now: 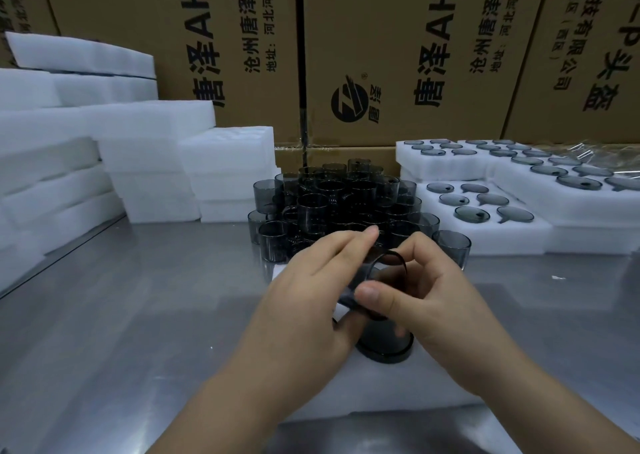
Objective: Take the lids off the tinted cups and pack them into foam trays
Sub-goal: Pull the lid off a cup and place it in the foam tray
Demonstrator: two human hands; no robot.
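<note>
Head view: I read this as mid lid removal on one tinted cup (384,343), standing near centre on what looks like a white foam tray (398,388) on the bench (121,315).

Left hand (311,287) is wrapped around the lid (377,280), fingers across the far side, thumb low at the cup's left. Right hand (426,291) pinches the same lid, thumb on the near edge, fingers curled over the far rim. The lid sits tilted, far edge raised, so I judge it partly unseated. I can't tell whether the near edge is clear of the cup rim; the thumbs hide it.

Behind the hands: a cluster of open cups (339,204), stacked two layers, no lids visible on them. Far right: filled lid trays (485,204), lids bedded in speech-bubble cut-outs. Far left: stacks of blank foam (138,149). Cartons (398,55) along the back.

Next move, as I judge it: finish peeling the lid free, keeping the cup from tipping, since neither hand clearly grips its body. Then carry the lid right to a free pocket, with its tab lined up to the cut-out. The nearest tray looks full, so a free pocket needs finding first.
</note>
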